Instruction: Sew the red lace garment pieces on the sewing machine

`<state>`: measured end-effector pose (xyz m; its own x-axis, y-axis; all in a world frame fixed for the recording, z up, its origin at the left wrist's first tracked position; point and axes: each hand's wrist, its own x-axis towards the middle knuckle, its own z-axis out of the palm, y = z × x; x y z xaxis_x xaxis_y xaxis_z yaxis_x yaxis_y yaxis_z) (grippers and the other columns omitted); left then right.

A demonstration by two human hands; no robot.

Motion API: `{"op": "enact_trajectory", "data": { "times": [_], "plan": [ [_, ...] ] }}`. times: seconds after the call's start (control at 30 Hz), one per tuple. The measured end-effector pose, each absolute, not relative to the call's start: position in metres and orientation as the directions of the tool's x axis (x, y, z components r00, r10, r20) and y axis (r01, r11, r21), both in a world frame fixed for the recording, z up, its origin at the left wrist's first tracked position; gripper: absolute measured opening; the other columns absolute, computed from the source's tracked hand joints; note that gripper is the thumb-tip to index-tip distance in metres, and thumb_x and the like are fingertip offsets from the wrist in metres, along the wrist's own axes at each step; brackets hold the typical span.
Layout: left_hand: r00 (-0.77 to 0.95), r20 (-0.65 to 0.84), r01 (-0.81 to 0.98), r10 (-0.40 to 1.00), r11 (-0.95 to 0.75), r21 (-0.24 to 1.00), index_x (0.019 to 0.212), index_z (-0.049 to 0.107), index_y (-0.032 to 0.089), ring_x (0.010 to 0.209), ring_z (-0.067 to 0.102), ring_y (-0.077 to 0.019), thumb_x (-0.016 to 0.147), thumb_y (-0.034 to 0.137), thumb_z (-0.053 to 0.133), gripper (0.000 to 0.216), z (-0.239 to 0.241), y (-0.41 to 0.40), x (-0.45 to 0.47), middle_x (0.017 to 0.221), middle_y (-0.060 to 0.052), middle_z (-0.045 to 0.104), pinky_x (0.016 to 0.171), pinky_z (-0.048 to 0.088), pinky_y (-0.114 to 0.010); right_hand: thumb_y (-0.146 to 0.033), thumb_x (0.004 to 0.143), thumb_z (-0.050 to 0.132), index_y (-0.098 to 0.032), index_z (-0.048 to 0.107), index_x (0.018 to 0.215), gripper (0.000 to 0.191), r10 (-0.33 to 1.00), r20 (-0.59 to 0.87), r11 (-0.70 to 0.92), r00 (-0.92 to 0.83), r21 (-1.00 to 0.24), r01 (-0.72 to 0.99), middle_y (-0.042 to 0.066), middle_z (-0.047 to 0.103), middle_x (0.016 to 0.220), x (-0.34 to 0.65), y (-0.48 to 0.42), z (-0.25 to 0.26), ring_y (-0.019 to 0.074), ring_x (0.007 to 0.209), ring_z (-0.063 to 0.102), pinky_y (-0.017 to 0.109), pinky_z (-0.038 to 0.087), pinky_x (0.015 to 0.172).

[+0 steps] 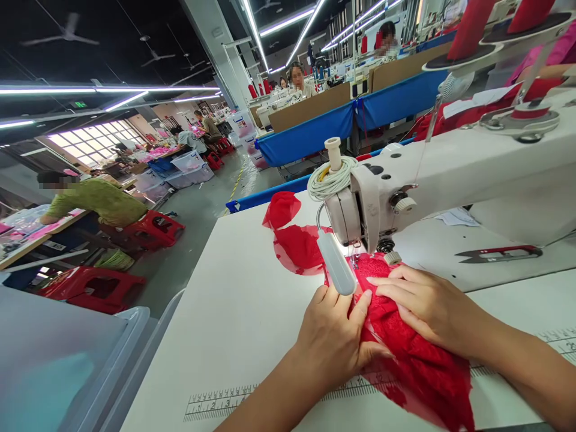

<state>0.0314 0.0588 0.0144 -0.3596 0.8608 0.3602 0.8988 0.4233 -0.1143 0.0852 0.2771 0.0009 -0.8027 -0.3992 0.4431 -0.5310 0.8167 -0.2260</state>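
Red lace fabric (405,342) lies under the needle area of a white sewing machine (432,168) and drapes toward me over the table edge. My left hand (333,330) grips its left side, with the thumb and forefinger on the cloth; a grey lamp (336,264) partly covers the other fingertips. On the fabric's right side my right hand (427,303) rests with its fingers stretched out, their tips close to the presser foot (354,260). Beyond the needle, more red pieces (297,247) spread over the table and join this fabric or lie against it; I cannot tell which.
Thread snips (501,254) lie on the machine bed at right. A printed ruler (225,403) runs along the white table's (234,312) front. Red thread cones (472,30) stand upper right. A plastic bin (67,360) is at lower left. Other people sit at stations beyond.
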Motion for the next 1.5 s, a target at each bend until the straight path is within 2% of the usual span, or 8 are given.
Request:
{"op": "enact_trajectory", "data": {
  "times": [0.47, 0.77, 0.93, 1.07, 1.13, 1.2, 1.33, 1.5],
  "plan": [
    [-0.388, 0.379, 0.880, 0.840, 0.460, -0.118, 0.128, 0.061, 0.015, 0.086, 0.058, -0.0274, 0.092, 0.070, 0.006, 0.086, 0.009, 0.060, 0.028, 0.105, -0.017, 0.067, 0.084, 0.040, -0.044, -0.002, 0.076, 0.040, -0.017, 0.065, 0.105, 0.042, -0.360, 0.456, 0.859, -0.814, -0.179, -0.480, 0.011, 0.068, 0.106, 0.080, 0.278, -0.009, 0.0232, 0.096, 0.059, 0.038, 0.056, 0.075],
    [-0.392, 0.341, 0.865, 0.855, 0.468, -0.180, 0.131, 0.059, 0.016, 0.092, 0.059, -0.0299, 0.092, 0.071, 0.025, 0.076, 0.010, 0.062, 0.019, 0.102, -0.015, 0.069, 0.093, 0.036, -0.049, -0.001, 0.073, 0.041, -0.017, 0.065, 0.105, 0.043, -0.373, 0.475, 0.868, -0.797, -0.125, -0.481, 0.007, 0.070, 0.112, 0.070, 0.278, -0.005, 0.0212, 0.090, 0.059, 0.033, 0.055, 0.071],
    [-0.390, 0.363, 0.864, 0.846, 0.473, -0.172, 0.131, 0.058, 0.019, 0.099, 0.057, -0.0307, 0.091, 0.071, 0.032, 0.071, 0.010, 0.061, 0.012, 0.108, -0.014, 0.068, 0.098, 0.035, -0.051, -0.008, 0.082, 0.042, -0.017, 0.065, 0.109, 0.036, -0.395, 0.373, 0.883, -0.840, -0.099, -0.459, 0.009, 0.070, 0.108, 0.063, 0.280, 0.004, 0.0212, 0.085, 0.060, 0.031, 0.053, 0.065],
    [-0.365, 0.383, 0.887, 0.848, 0.442, -0.134, 0.130, 0.058, 0.019, 0.106, 0.055, -0.0325, 0.092, 0.071, 0.022, 0.074, 0.014, 0.059, 0.007, 0.114, -0.014, 0.065, 0.103, 0.031, -0.057, -0.011, 0.085, 0.044, -0.018, 0.062, 0.116, 0.037, -0.388, 0.305, 0.896, -0.870, -0.096, -0.434, 0.011, 0.069, 0.111, 0.058, 0.282, 0.004, 0.0224, 0.082, 0.060, 0.033, 0.052, 0.063],
    [-0.299, 0.378, 0.928, 0.876, 0.359, -0.099, 0.126, 0.059, 0.013, 0.105, 0.056, -0.0318, 0.094, 0.068, 0.016, 0.077, 0.017, 0.059, 0.005, 0.109, -0.016, 0.065, 0.098, 0.038, -0.053, -0.009, 0.084, 0.043, -0.018, 0.062, 0.118, 0.040, -0.379, 0.328, 0.893, -0.866, -0.118, -0.435, 0.011, 0.068, 0.112, 0.057, 0.284, 0.001, 0.0227, 0.086, 0.060, 0.033, 0.052, 0.066],
    [-0.222, 0.344, 0.965, 0.913, 0.255, -0.055, 0.113, 0.063, 0.009, 0.092, 0.059, -0.0275, 0.097, 0.063, 0.014, 0.075, 0.018, 0.059, 0.003, 0.096, -0.015, 0.065, 0.082, 0.048, -0.043, -0.007, 0.082, 0.041, -0.018, 0.062, 0.116, 0.042, -0.379, 0.381, 0.879, -0.843, -0.135, -0.456, 0.010, 0.068, 0.114, 0.057, 0.284, 0.000, 0.0224, 0.088, 0.060, 0.034, 0.052, 0.069],
    [-0.227, 0.296, 0.971, 0.928, 0.240, -0.006, 0.087, 0.062, 0.013, 0.063, 0.052, -0.0190, 0.101, 0.052, 0.015, 0.063, 0.018, 0.061, 0.004, 0.071, -0.006, 0.056, 0.056, 0.044, -0.032, -0.002, 0.082, 0.037, -0.018, 0.065, 0.110, 0.042, -0.457, 0.504, 0.809, -0.733, -0.108, -0.578, 0.009, 0.069, 0.116, 0.059, 0.285, 0.001, 0.0200, 0.083, 0.059, 0.034, 0.052, 0.070],
    [-0.327, 0.338, 0.937, 0.882, 0.349, -0.003, 0.102, 0.061, 0.011, 0.060, 0.050, -0.0196, 0.102, 0.049, 0.013, 0.062, 0.021, 0.062, 0.010, 0.075, -0.008, 0.059, 0.053, 0.043, -0.032, -0.002, 0.087, 0.034, -0.018, 0.067, 0.100, 0.039, -0.528, 0.594, 0.707, -0.607, -0.088, -0.701, 0.004, 0.074, 0.099, 0.062, 0.287, 0.001, 0.0197, 0.087, 0.060, 0.034, 0.051, 0.073]
  ]
}}
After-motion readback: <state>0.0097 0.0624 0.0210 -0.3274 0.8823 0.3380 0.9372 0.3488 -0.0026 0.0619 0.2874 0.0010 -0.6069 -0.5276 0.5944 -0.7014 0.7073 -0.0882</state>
